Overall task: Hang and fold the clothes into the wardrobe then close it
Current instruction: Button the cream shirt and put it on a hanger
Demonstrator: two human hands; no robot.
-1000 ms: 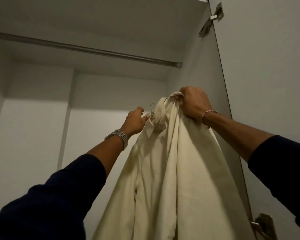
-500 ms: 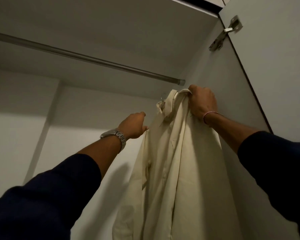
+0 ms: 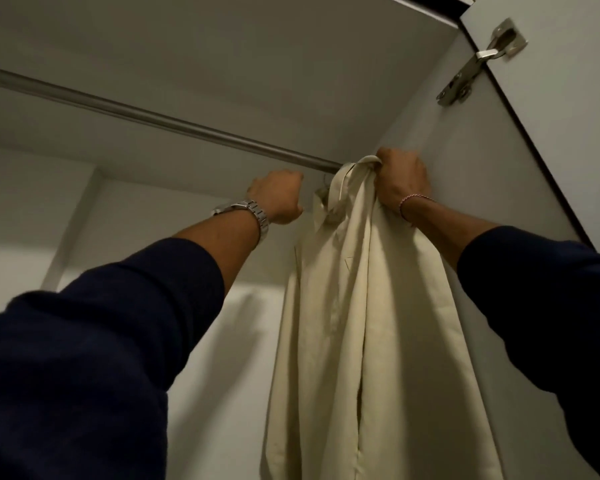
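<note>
A cream shirt (image 3: 368, 323) hangs long from its collar, raised up to the right end of the wardrobe's metal rail (image 3: 146, 116). My right hand (image 3: 400, 183) grips the bunched collar and shoulder of the shirt just below the rail's end. My left hand (image 3: 279, 197), with a steel watch at the wrist, is curled just left of the collar; its fingers are hidden, and what they hold cannot be seen. A thin bit of hanger hook (image 3: 323, 183) shows between the hand and the collar, close under the rail.
The wardrobe's right side wall (image 3: 465, 161) lies right behind my right hand. The open door (image 3: 575, 140) with its metal hinge (image 3: 478, 60) stands at the upper right. A white back panel and a vertical divider (image 3: 73, 230) are at the left.
Both hands have lifted the shirt higher, from well under the rail up to its right end. My left hand rose from the shirt's front to beside the collar.
</note>
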